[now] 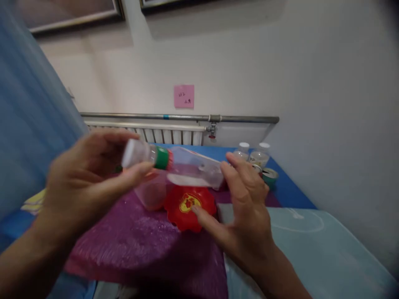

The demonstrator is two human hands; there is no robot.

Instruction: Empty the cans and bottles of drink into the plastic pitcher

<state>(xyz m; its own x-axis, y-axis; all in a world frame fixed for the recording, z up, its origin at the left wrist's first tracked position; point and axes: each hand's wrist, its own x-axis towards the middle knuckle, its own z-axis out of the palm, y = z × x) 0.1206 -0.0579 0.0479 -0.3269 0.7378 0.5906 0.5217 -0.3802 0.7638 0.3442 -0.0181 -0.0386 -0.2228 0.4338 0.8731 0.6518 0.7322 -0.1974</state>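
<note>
A clear plastic bottle [195,168] lies almost level in the air between my hands. Its neck, with a green ring and a whitish end, points left. My left hand [84,178] pinches the whitish end between thumb and fingers. At the bottle's base, my right hand [246,211] is held with thumb and fingers wide apart; its fingertips are close to the base, and contact cannot be made out. Below the bottle sits a red scalloped dish [177,214] with a yellow emblem. A translucent pinkish container [151,193] stands beside it, partly behind the bottle.
Two white-capped bottles [244,146] and an open greenish can [270,177] stand behind my right hand. Shiny purple sheeting [140,236] covers the middle surface, with a pale blue mat [311,245] to the right. A radiator [174,135] and pipe line the wall; a blue curtain [34,91] hangs left.
</note>
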